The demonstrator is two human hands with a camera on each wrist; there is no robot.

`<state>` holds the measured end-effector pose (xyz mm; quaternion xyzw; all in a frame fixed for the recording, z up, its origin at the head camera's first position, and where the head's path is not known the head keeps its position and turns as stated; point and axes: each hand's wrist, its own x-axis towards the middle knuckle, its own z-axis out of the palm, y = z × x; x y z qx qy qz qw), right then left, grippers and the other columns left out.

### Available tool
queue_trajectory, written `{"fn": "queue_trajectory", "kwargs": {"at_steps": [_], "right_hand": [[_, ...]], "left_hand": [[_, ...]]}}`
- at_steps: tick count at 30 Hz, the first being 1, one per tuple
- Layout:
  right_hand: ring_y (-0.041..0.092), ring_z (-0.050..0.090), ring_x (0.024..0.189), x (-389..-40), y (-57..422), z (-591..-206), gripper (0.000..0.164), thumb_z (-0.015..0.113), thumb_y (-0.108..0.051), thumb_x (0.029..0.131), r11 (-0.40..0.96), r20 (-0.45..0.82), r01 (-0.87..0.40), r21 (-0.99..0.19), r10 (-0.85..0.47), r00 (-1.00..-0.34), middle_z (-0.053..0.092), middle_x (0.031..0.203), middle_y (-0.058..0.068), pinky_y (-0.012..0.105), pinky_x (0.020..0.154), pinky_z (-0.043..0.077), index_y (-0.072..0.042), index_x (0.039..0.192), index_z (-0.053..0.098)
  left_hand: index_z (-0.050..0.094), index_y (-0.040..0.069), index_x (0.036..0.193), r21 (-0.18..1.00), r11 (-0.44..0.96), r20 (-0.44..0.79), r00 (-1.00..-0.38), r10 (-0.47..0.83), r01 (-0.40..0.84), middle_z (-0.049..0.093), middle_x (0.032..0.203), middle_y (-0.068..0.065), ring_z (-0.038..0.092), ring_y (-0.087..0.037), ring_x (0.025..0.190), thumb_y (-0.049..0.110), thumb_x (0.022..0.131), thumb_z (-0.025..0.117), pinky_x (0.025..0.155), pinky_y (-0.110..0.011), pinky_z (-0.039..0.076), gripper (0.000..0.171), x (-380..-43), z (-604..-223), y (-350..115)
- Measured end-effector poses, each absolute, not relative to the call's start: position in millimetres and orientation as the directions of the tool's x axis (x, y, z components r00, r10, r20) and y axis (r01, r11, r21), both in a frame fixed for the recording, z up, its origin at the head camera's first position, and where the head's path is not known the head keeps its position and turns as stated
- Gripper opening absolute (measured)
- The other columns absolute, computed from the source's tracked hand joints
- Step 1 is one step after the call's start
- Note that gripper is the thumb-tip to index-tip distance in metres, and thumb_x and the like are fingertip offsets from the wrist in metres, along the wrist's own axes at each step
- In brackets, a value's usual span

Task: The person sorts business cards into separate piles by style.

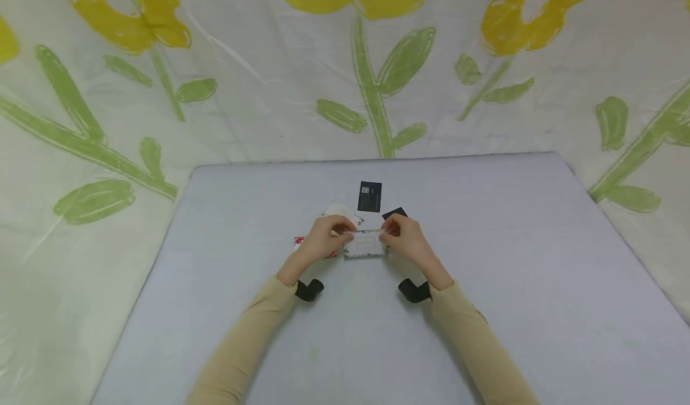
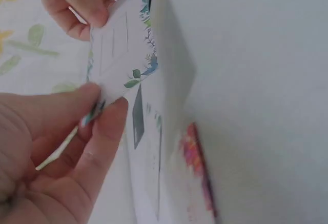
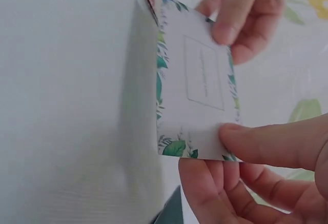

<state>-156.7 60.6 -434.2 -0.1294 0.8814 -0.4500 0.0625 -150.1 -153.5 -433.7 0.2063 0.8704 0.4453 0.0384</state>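
Observation:
Between both hands a white card (image 1: 364,244) with a green leaf border and a framed print is held a little above the table. My left hand (image 1: 325,238) pinches its left end between thumb and fingers. The right hand (image 1: 409,242) pinches the opposite end the same way, thumb on the printed face in the right wrist view. Beside the left hand lies a card with red flowers (image 1: 299,241), partly covered by that hand. Behind it is a white leaf-patterned card (image 1: 343,212). A dark card (image 1: 395,213) lies partly hidden behind the right hand.
Another dark card (image 1: 369,196) with a small square code lies farther back on the pale table (image 1: 512,261). Behind the table hangs a white sheet (image 1: 259,93) painted with yellow flowers. A black wrist piece (image 1: 309,290) juts inward under the left wrist, with a matching one (image 1: 414,291) on the right.

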Motion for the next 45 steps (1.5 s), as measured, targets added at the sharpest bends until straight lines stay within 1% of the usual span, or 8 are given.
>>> {"fn": "queue_trajectory", "kwargs": {"at_steps": [3,6,10,13,20,25,36,45], "right_hand": [[0.017,0.053,0.067,-163,60,-435,0.015,0.067,-0.006,0.079,0.580,-0.053,-0.119,-0.806,-0.271,-0.961,0.059,0.077,0.009,0.025,0.058,0.042,0.002,0.089,0.060],[0.017,0.051,0.065,-167,58,-437,0.014,0.069,-0.006,0.078,0.612,-0.091,-0.097,-0.785,-0.269,-0.959,0.057,0.074,0.008,0.025,0.056,0.040,0.001,0.086,0.060],[0.018,0.046,0.068,-169,53,-439,0.012,0.068,-0.005,0.077,0.666,-0.087,-0.127,-0.735,-0.278,-0.957,0.052,0.072,0.007,0.026,0.058,0.037,0.000,0.081,0.058],[0.020,0.046,0.068,-169,48,-438,0.011,0.067,-0.004,0.076,0.708,-0.075,-0.150,-0.690,-0.276,-0.958,0.051,0.072,0.007,0.027,0.058,0.036,0.000,0.079,0.057],[0.019,0.049,0.062,-167,39,-436,0.011,0.065,-0.004,0.080,0.792,-0.140,-0.125,-0.597,-0.256,-0.956,0.056,0.074,0.009,0.027,0.053,0.038,-0.001,0.081,0.055],[0.020,0.051,0.062,-165,37,-435,0.010,0.064,-0.002,0.079,0.805,-0.141,-0.130,-0.578,-0.255,-0.957,0.057,0.075,0.011,0.028,0.053,0.039,0.000,0.080,0.055],[0.020,0.051,0.062,-165,36,-435,0.010,0.064,-0.001,0.078,0.814,-0.149,-0.121,-0.568,-0.246,-0.958,0.057,0.075,0.011,0.029,0.053,0.041,0.003,0.081,0.056],[0.020,0.050,0.061,-162,35,-435,0.010,0.065,-0.001,0.078,0.813,-0.107,-0.158,-0.560,-0.260,-0.960,0.056,0.073,0.010,0.028,0.051,0.040,0.001,0.078,0.055]], "left_hand": [[0.067,-0.001,0.097,0.794,0.550,0.065,-0.937,0.343,0.257,0.066,0.093,-0.010,0.061,-0.019,0.081,-0.001,0.085,0.063,0.070,-0.026,0.050,0.013,-147,-437,-153],[0.067,-0.002,0.096,0.783,0.582,0.042,-0.952,0.304,0.221,0.066,0.093,-0.011,0.059,-0.019,0.080,-0.003,0.084,0.062,0.070,-0.026,0.050,0.013,-144,-443,-150],[0.066,-0.001,0.093,0.739,0.635,0.059,-0.961,0.269,0.223,0.065,0.090,-0.010,0.056,-0.018,0.077,-0.004,0.082,0.063,0.070,-0.028,0.047,0.011,-142,-448,-146],[0.066,-0.002,0.091,0.699,0.676,0.073,-0.964,0.257,0.234,0.064,0.088,-0.011,0.055,-0.019,0.076,-0.005,0.082,0.063,0.071,-0.031,0.048,0.010,-141,-448,-144],[0.066,-0.002,0.090,0.628,0.748,0.052,-0.970,0.236,0.216,0.064,0.090,-0.011,0.057,-0.021,0.083,-0.006,0.083,0.060,0.076,-0.033,0.049,0.010,-141,-448,-137],[0.065,-0.004,0.090,0.622,0.753,0.051,-0.971,0.233,0.213,0.063,0.088,-0.013,0.057,-0.023,0.083,-0.009,0.082,0.059,0.075,-0.034,0.049,0.011,-139,-447,-135],[0.065,-0.005,0.090,0.632,0.749,0.031,-0.972,0.232,0.199,0.063,0.089,-0.013,0.055,-0.021,0.080,-0.009,0.083,0.059,0.074,-0.033,0.048,0.010,-140,-447,-133],[0.065,-0.004,0.084,0.615,0.756,0.047,-0.967,0.250,0.226,0.062,0.085,-0.012,0.056,-0.021,0.079,-0.009,0.082,0.058,0.071,-0.032,0.049,0.009,-141,-446,-132]]}}
